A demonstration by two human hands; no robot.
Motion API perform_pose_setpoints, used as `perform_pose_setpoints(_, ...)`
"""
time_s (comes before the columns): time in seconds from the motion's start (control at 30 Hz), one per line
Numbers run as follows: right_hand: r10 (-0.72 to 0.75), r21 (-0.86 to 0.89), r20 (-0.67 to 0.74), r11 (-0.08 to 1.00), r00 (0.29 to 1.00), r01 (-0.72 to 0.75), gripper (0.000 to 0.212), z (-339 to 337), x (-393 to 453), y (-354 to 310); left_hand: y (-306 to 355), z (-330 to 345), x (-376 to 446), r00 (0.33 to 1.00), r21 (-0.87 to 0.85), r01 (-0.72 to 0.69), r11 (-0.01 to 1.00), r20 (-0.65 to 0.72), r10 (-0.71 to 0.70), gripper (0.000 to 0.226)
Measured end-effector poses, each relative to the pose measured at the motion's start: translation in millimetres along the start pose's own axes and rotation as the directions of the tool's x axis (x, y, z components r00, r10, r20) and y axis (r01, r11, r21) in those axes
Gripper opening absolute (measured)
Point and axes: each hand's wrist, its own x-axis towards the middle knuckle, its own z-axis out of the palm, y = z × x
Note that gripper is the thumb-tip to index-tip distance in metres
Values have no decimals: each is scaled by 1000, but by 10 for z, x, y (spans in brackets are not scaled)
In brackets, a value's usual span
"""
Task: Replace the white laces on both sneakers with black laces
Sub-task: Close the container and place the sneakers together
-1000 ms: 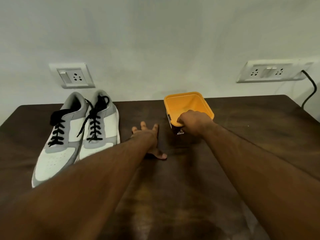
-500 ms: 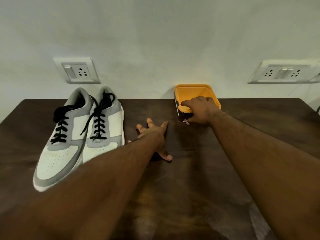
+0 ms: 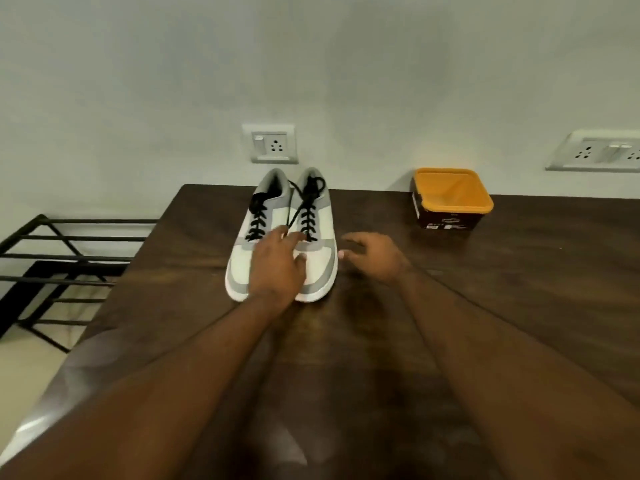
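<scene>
Two white and grey sneakers stand side by side at the table's far edge, toes toward me, both threaded with black laces (image 3: 259, 216). The left sneaker (image 3: 242, 261) and the right sneaker (image 3: 320, 237) touch along their inner sides. My left hand (image 3: 277, 268) lies flat over the toes of both, fingers straight and reaching to the lowest lace rows. My right hand (image 3: 372, 256) hovers just right of the right sneaker, fingers loosely bent toward it and holding nothing. No white laces are in view.
An orange-rimmed dark tub (image 3: 450, 206) stands at the back right of the dark wooden table (image 3: 519, 289). A black metal rack (image 3: 65, 258) sits on the floor left of the table. Wall sockets (image 3: 274, 144) are behind.
My right hand let go of the orange tub and came left beside the sneakers. My left hand moved from the bare table onto the sneakers' toes. The view swung left.
</scene>
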Motion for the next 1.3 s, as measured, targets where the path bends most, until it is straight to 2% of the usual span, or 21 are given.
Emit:
perform_pose_setpoints(0.07, 16, 140, 52, 990, 999, -23, 53, 353, -47, -269, -454, -134, -85, 956, 82, 235, 969, 160, -245, 62)
perform_pose_setpoints(0.1, 38, 164, 63, 985, 997, -48, 57, 506, -77, -347, -617, -161, -134, 913, 71, 293, 954, 275, -301, 73)
perform_pose_setpoints(0.13, 61, 155, 62, 985, 996, -70, 61, 657, -121, -427, -751, -200, -198, 879, 25, 317, 948, 367, -304, 81)
perform_pose_setpoints(0.2, 103, 118, 20, 987, 995, -104, 69, 848, -221, -489, -849, -238, -319, 858, -12, 294, 956, 444, -259, 85)
perform_pose_setpoints(0.33, 102, 71, -31, 992, 994, -100, 64, 1015, -412, -442, -767, -292, -504, 860, -1, 264, 965, 453, -235, 81)
perform_pose_setpoints(0.6, 122, 54, -125, 992, 985, -116, 63, 1148, -1375, -466, -537, -548, -1361, 883, -133, 274, 952, 427, -195, 78)
perform_pose_setpoints(0.7, 176, 187, -137, 971, 975, -149, 55, 1153, -1990, -463, -493, -684, -1722, 860, -50, 212, 976, 483, -162, 78)
perform_pose_setpoints(0.8, 286, 390, -256, 905, 923, -172, 45, 1146, -2248, -376, -435, -765, -1762, 842, 138, 134, 981, 507, -186, 74)
perform_pose_setpoints(0.9, 339, 460, -272, 868, 901, -187, 50, 1204, -2226, -364, -121, -726, -1770, 825, 211, 215, 953, 483, -293, 93)
perform_pose_setpoints(1.0, 283, 396, -261, 903, 923, -165, 48, 1347, -2265, -479, -9, -628, -1787, 782, 272, 229, 935, 520, -343, 118)
perform_pose_setpoints(1.07, 225, 396, -211, 909, 951, -127, 47, 1381, -2335, -536, -201, -686, -1667, 743, 305, 197, 932, 574, -345, 123)
perform_pose_setpoints(1.13, 218, 401, -224, 909, 950, -114, 42, 1259, -2350, -550, -441, -827, -1463, 716, 324, 125, 938, 625, -311, 120)
perform_pose_setpoints(1.17, 198, 361, -309, 929, 930, -77, 37, 1157, -2320, -537, -555, -904, -1353, 704, 346, 71, 936, 647, -292, 117)
perform_pose_setpoints(1.23, 73, 216, -478, 976, 875, 37, 31, 915, -2239, -539, -701, -1059, -1160, 683, 396, -7, 918, 673, -285, 107)
perform_pose_setpoints(1.3, -83, 68, -481, 989, 873, 132, 30, 712, -2131, -550, -739, -1128, -1081, 718, 442, -6, 897, 626, -304, 94)
